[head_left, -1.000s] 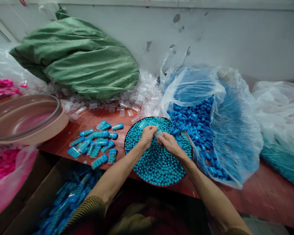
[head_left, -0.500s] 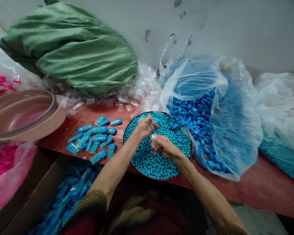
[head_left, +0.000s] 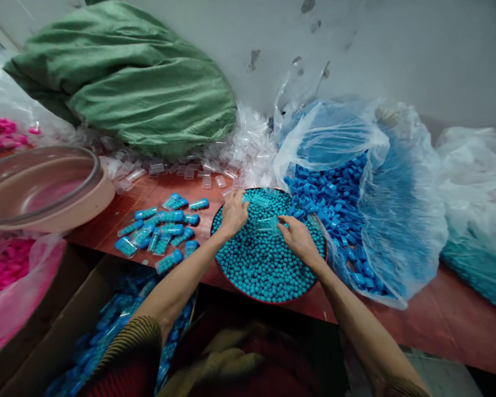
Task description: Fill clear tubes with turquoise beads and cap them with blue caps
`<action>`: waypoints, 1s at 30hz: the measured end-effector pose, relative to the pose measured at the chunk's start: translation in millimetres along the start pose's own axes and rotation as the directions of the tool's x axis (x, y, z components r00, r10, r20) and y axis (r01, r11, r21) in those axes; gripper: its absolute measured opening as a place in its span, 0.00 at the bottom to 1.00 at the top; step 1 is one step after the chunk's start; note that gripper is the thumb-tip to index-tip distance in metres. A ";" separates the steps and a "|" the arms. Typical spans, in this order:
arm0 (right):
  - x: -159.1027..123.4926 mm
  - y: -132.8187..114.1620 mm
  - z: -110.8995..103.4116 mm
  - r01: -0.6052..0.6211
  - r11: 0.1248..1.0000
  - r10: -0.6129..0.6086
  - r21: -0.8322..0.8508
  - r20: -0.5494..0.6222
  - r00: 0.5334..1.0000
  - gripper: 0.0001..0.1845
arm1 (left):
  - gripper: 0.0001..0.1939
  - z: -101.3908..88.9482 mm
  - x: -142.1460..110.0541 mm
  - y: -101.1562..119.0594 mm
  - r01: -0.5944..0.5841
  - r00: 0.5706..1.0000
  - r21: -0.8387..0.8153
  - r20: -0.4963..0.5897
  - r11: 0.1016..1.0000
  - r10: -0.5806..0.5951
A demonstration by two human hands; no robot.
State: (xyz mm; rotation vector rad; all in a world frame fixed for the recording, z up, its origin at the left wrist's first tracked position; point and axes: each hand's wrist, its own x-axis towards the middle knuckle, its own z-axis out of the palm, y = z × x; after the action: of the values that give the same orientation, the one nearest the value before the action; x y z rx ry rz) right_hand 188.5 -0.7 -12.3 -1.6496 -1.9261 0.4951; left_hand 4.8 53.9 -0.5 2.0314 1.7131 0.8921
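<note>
My left hand (head_left: 235, 213) is over the left side of a round tub (head_left: 323, 259) of small turquoise balls (head_left: 268, 270). Its fingers close on the end of a clear plastic tube (head_left: 257, 202), which points right. From the right, my right hand (head_left: 298, 238) pinches a second clear tube (head_left: 266, 224), which points left. Both tubes lie low against the balls, whose colour shows through, so how full they are I cannot tell. Left of the tub, several filled, blue-capped tubes (head_left: 169, 230) lie in a loose pile.
Empty clear tubes (head_left: 252, 143) heap behind the tub, beside a large green sack (head_left: 149, 82). Blue caps (head_left: 330, 193) spill from a plastic bag (head_left: 413, 220) at right. A pinkish basin (head_left: 103, 190) stands left. Below the red table (head_left: 446, 325), a box holds filled tubes (head_left: 103, 336).
My hands have moved apart, the left one leftward and the right one rightward. The tubes, upright between my hands before, now lie lower and flatter against the balls.
</note>
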 end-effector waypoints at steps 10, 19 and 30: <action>91.1 -33.9 22.2 0.072 0.892 0.036 -0.447 0.227 0.973 0.19 | 0.14 5.8 26.2 -10.3 -0.043 0.986 0.381 0.164 0.924 -0.022; 49.2 -11.4 -0.4 0.166 0.963 -0.132 -0.210 0.168 0.977 0.21 | 0.16 -7.3 19.6 -19.2 -0.016 0.948 0.192 0.316 0.981 -0.046; -14.6 -28.6 22.6 -0.150 0.911 0.100 0.384 0.146 0.984 0.15 | 0.13 5.4 -49.4 14.6 0.436 0.900 -0.797 0.393 0.418 -0.190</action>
State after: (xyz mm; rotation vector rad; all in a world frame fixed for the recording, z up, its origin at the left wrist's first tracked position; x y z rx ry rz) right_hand 153.6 -18.6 -15.2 -1.5078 -1.6693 0.9890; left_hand 15.6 3.7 -7.6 0.9953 1.0448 1.0231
